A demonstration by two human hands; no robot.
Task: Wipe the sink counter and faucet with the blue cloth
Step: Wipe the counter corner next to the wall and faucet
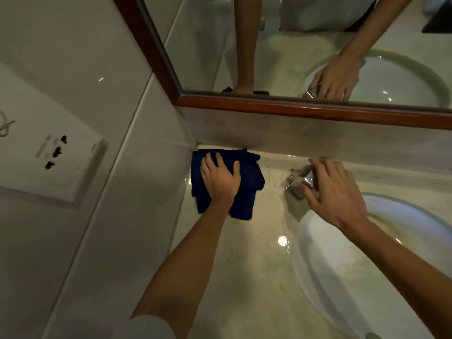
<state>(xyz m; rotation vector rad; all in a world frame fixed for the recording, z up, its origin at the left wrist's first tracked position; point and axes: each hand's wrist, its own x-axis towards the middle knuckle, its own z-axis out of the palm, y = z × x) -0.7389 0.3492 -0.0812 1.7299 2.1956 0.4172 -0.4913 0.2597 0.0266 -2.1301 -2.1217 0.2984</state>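
A dark blue cloth (pixel 247 182) lies spread and slightly rumpled on the pale marble counter (pixel 244 265), pushed into the far left corner where the side wall tiles meet the low backsplash under the mirror (pixel 281 45). Our left hand (pixel 221 179) rests on top of it, palm down, fingers straight and a little spread, pressing the fabric flat rather than gripping it.

We judge the cloth to be soft, light and limp. It should fold and bunch easily, so a flat palm in its middle, as now, looks like the best way to drive it across the stone. For the faucet, it will probably need gathering in the fingers so it wraps around the metal. The counter shines with reflected light and may be smooth or damp, so the cloth should slide readily.

To the right, our right hand (pixel 335 189) covers the chrome faucet (pixel 299 184), fingers curved over its top and side, apparently holding it. The faucet stands just behind the rim of a white oval basin (pixel 330 265), which fills the lower right.

The wood-framed mirror above repeats both arms. On the left wall sits a white socket plate (pixel 53 152), well apart from the cloth.
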